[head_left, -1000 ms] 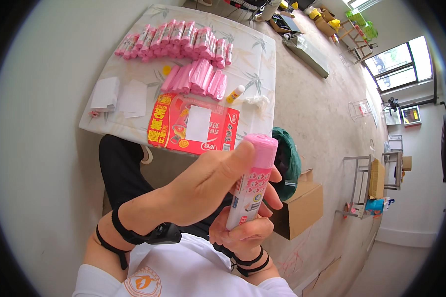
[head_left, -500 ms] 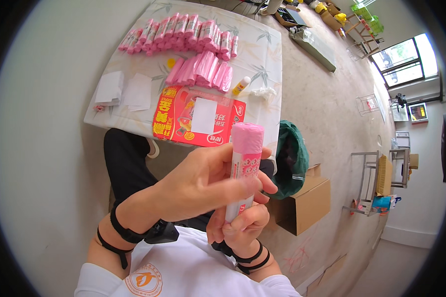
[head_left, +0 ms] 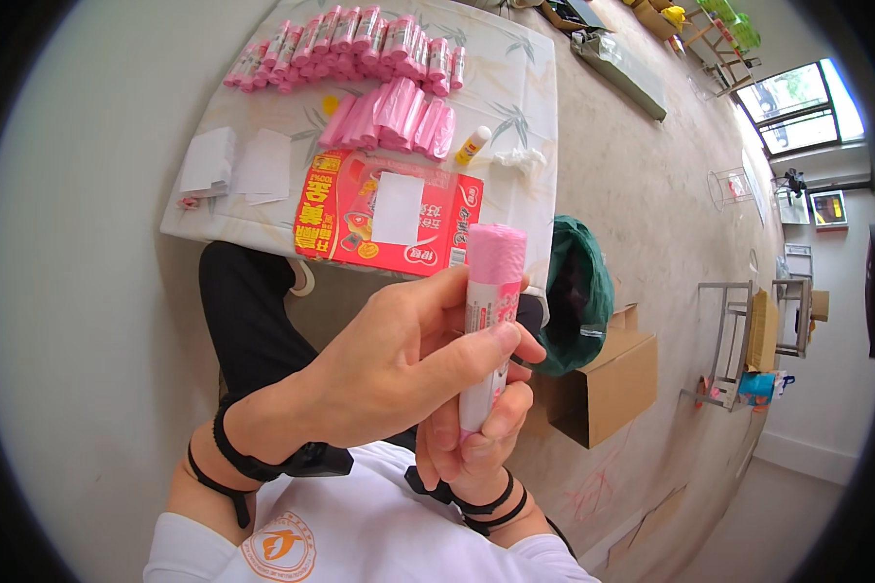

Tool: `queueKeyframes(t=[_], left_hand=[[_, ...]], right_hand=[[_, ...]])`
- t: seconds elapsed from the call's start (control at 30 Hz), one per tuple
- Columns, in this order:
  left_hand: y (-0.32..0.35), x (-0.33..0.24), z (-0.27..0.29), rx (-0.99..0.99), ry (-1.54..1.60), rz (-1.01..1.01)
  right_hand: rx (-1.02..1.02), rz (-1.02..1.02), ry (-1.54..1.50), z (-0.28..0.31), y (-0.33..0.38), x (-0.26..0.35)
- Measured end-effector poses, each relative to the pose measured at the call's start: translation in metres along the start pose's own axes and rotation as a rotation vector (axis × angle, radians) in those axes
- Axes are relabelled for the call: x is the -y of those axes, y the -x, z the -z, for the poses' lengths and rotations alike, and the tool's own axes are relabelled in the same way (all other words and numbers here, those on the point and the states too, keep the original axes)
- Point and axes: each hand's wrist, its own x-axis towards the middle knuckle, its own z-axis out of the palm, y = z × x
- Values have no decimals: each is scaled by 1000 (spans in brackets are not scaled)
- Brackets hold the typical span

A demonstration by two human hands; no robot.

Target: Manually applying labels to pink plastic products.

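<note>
Upright in front of me is a roll of pink plastic bags (head_left: 497, 255) with a white-and-pink paper label wrapped around it. My left hand (head_left: 408, 335) grips its middle, thumb across the label and fingers behind. My right hand (head_left: 481, 432) closes around the bottom end. Beyond them, on the table, a blank white slip (head_left: 399, 207) lies on a flat red printed cardboard (head_left: 335, 209). A glue stick (head_left: 472, 146) with a white cap stands next to several unlabelled pink rolls (head_left: 399, 112). A larger pile of labelled pink rolls (head_left: 345, 44) sits farther back.
Stacks of white paper (head_left: 207, 160) lie at the table's left, a crumpled white tissue (head_left: 520, 159) at its right. Right of the table stand a green-lined bin (head_left: 578, 291) and an open cardboard box (head_left: 608, 389). Metal racks (head_left: 729, 335) stand farther right.
The roll has turned in my hands, bringing a different part of its label to the front. Both hands have shifted slightly right with it, and the view has moved a little.
</note>
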Motion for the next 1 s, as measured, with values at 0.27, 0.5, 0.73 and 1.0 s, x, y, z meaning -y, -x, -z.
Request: queueKeyframes(t=[0.27,0.5,0.73,1.0], left_hand=[[2,2,4,68,98,17],[4,25,5,142,193,-90],[6,38,-4,12,327,-127],[3,33,-7,10,269,-93]], right_hand=[[183,-1,-133,11,-1,-3],[16,19,79,4,-7,-2],[95,332,493,14,0,-14],[143,363,306,10,-7,-15]])
